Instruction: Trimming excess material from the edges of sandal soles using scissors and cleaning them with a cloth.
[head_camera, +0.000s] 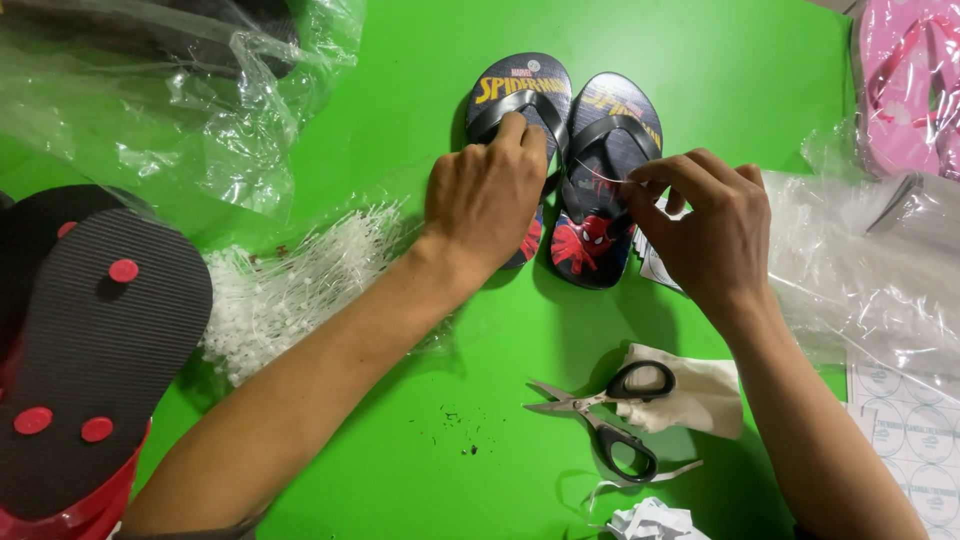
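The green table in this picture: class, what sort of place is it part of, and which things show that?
Probably a footwear packing bench: small flip-flops under both hands, a heap of white plastic ties, clear bags and scissors.

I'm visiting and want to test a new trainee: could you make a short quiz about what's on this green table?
1. True or false: the scissors lie open near the table's front edge, untouched.
2. What does the left hand rest on? A) the pink sandal B) the dark sandal on the left of the pair C) the scissors
3. Fill in: the right hand pinches a thin white ____ by the other dark sandal.

Key: 1 true; 2 B, the dark printed flip-flop; 3 tie, like the heap of white ties on the green table.
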